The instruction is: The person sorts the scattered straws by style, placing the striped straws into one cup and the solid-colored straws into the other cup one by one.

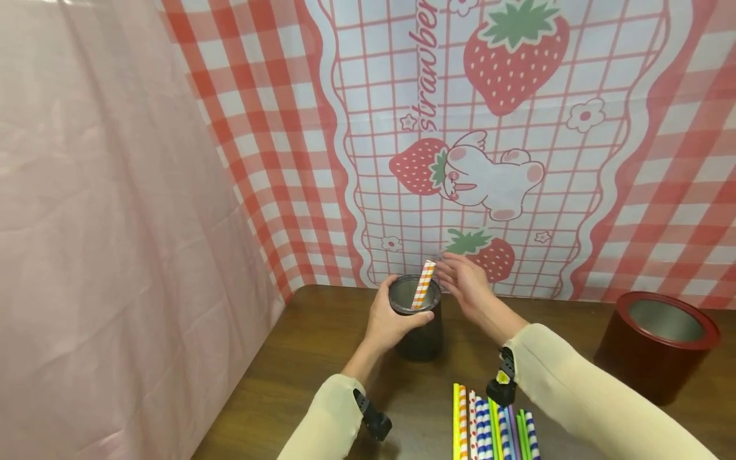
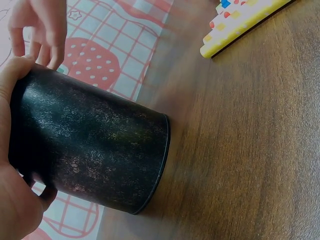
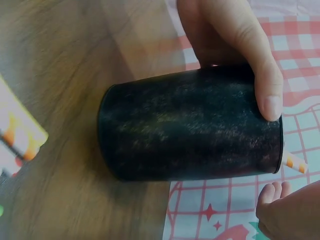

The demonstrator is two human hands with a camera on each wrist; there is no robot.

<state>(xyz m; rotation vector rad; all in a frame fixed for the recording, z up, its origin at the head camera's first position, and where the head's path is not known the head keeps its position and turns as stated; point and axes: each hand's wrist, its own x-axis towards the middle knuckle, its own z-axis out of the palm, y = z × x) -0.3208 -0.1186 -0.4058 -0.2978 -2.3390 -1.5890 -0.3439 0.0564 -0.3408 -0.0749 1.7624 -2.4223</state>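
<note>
Straws (image 1: 496,433) are lying side by side at the near edge of the wooden table (image 1: 299,358), just beside the person's right sleeve; about nine are showing, in yellow, orange, red-dotted, blue-striped, green and purple, though the frame is cutting them off and the exact count is hard to tell. Beyond them one black cylindrical cup (image 1: 418,326) is standing upright on the table. The left hand (image 1: 393,319) is wrapping around the cup's side, thumb lying along the rim. One orange-and-white striped straw (image 1: 424,284) is leaning inside the cup, its top poking above the rim. The right hand (image 1: 467,282) is hovering just beside that straw's upper end with fingers relaxed and parted, gripping nothing. Well apart to the right, one dark red tin (image 1: 658,345) with a grey interior is standing upright. Farthest back, a strawberry-and-rabbit checked backdrop (image 1: 494,147) is hanging behind the table.
</note>
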